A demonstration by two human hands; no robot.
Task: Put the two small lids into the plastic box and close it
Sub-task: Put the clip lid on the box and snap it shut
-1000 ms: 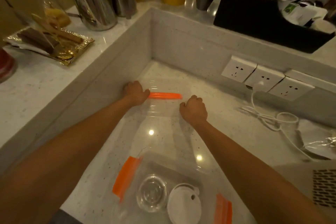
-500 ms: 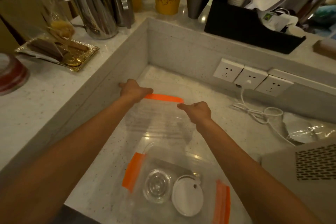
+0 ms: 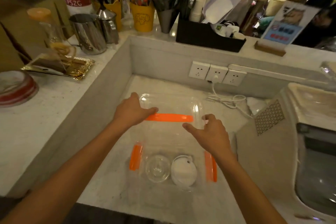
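Box lid (image 3: 171,107) now raised; R hand (image 3: 211,132) fingers (image 3: 205,120) blurred.

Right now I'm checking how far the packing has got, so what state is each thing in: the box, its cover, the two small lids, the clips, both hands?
plastic box: open, not yet covered
box cover: raised above the box, held at its far edge
clear lid: lying inside the box
white lid: inside the box, beside the clear lid
side clips: unlatched
left hand: gripping the cover
right hand: at the cover's edge, fingers loosely curled
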